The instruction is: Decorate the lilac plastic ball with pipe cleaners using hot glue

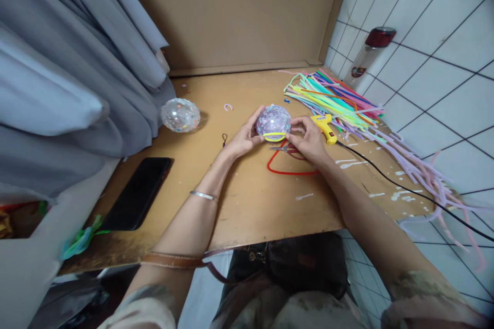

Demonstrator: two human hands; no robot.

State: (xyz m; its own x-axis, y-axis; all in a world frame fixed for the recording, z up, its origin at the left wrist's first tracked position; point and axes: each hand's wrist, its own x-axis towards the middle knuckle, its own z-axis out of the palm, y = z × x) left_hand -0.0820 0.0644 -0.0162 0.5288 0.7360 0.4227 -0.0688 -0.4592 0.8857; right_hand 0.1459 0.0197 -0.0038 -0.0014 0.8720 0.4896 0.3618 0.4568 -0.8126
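Observation:
A clear ball with a purple tint and speckles [273, 119] is held between my two hands above the table. My left hand [246, 136] curls round its left side, thumb at the lower edge. At the ball's right, my right hand [307, 139] pinches the end of a yellow pipe cleaner [274, 138], which runs along the ball's lower front. Just under my right hand lie scissors [284, 148], their handles partly hidden by it. A bent red pipe cleaner [287, 172] lies on the table below them.
A yellow glue gun [324, 128] with a black cord lies right of my hands, beside a pile of coloured pipe cleaners [332, 97]. Leftward are another clear ball [180, 115] and a black phone [138, 193]. A bottle [368, 54] stands by the tiled wall. Grey curtain [77, 61] hangs at left.

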